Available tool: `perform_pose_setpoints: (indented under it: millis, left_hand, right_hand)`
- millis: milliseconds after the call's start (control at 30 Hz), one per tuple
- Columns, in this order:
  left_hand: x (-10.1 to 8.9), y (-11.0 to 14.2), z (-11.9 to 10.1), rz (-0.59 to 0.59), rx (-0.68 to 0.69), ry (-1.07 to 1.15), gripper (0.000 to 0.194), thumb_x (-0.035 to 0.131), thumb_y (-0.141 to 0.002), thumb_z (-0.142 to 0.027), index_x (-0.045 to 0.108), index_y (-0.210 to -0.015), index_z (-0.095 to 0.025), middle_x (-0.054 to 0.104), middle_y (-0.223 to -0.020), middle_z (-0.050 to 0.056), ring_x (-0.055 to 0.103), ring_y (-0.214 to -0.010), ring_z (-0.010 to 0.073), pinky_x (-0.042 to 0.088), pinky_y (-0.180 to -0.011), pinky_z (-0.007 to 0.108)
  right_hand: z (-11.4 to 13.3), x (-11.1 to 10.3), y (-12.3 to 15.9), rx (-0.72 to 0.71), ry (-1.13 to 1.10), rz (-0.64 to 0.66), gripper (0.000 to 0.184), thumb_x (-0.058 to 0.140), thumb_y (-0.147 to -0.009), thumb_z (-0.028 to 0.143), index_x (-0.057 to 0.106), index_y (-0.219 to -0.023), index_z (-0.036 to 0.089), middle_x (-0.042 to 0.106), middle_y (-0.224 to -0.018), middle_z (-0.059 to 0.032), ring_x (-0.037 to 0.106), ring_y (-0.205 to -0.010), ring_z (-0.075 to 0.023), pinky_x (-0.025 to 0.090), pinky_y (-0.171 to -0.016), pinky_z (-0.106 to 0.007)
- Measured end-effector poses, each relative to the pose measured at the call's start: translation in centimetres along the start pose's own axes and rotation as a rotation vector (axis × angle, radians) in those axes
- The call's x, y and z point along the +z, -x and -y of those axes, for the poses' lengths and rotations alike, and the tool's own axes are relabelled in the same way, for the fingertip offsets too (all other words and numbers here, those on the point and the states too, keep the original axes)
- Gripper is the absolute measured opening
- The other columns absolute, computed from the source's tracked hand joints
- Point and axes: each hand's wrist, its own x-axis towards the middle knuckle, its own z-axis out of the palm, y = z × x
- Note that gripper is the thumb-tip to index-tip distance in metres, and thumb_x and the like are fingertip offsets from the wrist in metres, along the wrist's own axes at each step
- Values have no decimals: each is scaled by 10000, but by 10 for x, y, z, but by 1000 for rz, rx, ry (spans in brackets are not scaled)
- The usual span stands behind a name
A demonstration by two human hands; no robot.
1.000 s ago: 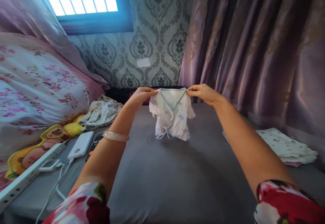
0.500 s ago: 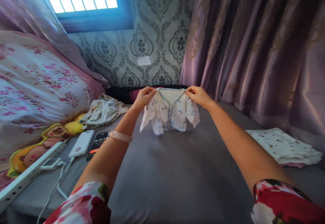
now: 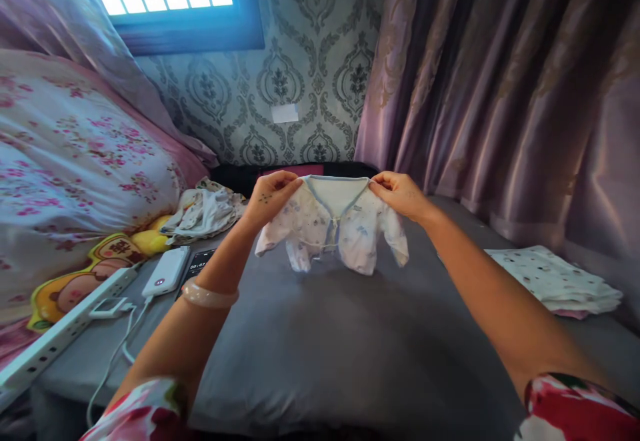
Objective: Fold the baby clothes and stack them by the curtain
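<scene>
A small white baby shirt [image 3: 357, 234] with a pale print, blue neck trim and tie strings hangs spread between my hands over the grey sheet [image 3: 320, 347]. My left hand [image 3: 273, 195] pinches its left shoulder between thumb and fingers. At the other shoulder, my right hand [image 3: 400, 194] grips the cloth the same way. Both little sleeves droop outward, and the front flaps hang apart at the bottom. A pale bangle [image 3: 210, 294] circles my left forearm.
On the left lie crumpled baby clothes [image 3: 205, 211], a yellow cartoon cushion [image 3: 65, 294], a white power bank [image 3: 167, 271], a partly covered phone [image 3: 197, 264] and a power strip [image 3: 65, 334] with cables. Folded white spotted cloths [image 3: 555, 281] are stacked at right.
The shirt was bunched and swinging; now it hangs opened out, its sleeves and flaps spread wider. Both hands have kept their pinch on the shoulders and moved slightly apart.
</scene>
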Motion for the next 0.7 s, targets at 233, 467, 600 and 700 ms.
perform_pose_setpoints:
  millis: [233, 467, 600, 700]
  left_hand:
    - [-26, 15, -30, 76, -178, -73, 383, 689, -701, -499, 726, -829, -139, 625, -635, 8, 485, -538, 91, 342, -463, 186]
    - [23, 10, 81, 392, -471, -226, 312, 649, -691, -429, 701, -683, -122, 516, -498, -31, 439, -462, 89, 307, -444, 198]
    - [66, 27, 139, 399, -471, -407, 242, 580, -758, -312, 677, -640, -124, 512, -505, -25, 498, -526, 110, 337, -505, 204]
    - [86, 37, 160, 397, -476, -523, 227, 536, -803, -250, 693, -696, -126, 602, -591, 17, 584, -646, 146, 394, -589, 217]
  right_hand:
    - [22, -7, 12, 212, -200, 160, 398, 775, -681, 550, 675, -811, 187, 703, -765, -30, 619, -658, -146, 495, -599, -243]
    - [-74, 36, 3, 404, 116, 322, 244, 717, -774, 371, 653, -683, 153, 617, -584, 16, 532, -542, -107, 381, -497, -196]
    - [-132, 69, 18, 337, 470, 329, 180, 596, -867, 273, 681, -770, 146, 681, -712, -12, 578, -672, -126, 375, -568, -193]
    - [-154, 84, 30, 301, 627, 353, 209, 526, -927, 298, 692, -915, 171, 721, -910, -54, 617, -817, -153, 394, -651, -206]
